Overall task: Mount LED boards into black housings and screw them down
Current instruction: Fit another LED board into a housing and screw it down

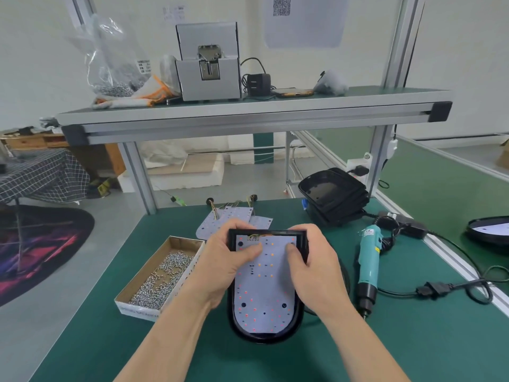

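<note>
Left grip (220, 260) and right grip (311, 260) each wrap the far end of one black housing (264, 337). Fingers curl over its far corners; thumbs (249, 253) press flat on the LED board (264, 288) inside it. Housing lies at desk (413, 340) ctr, rounded end toward the near edge. Board sits within the rim, LEDs up, w/ its wire bundle at the far end just under the rim.

Step in hand (est.): seating/aligning board in housing. No screw heads can be made out in the board holes, so fastening looks not yet begun.

Next move prob. calls for:
- board pushed fully down, holes lined up w/ the housing's mounts;
- one grip holding the housing against shift;
- other grip freed to take a screw from the cardboard screw box (129, 304), beside the housing toward the left edge;
- then the teal electric screwdriver (369, 260), lying toward the right edge, bit toward the near edge, cord trailing right.

Also shown: stack of empty housings (336, 197) at far right corner; spare LED boards (234, 216) near far edge, just beyond the grips.
</note>
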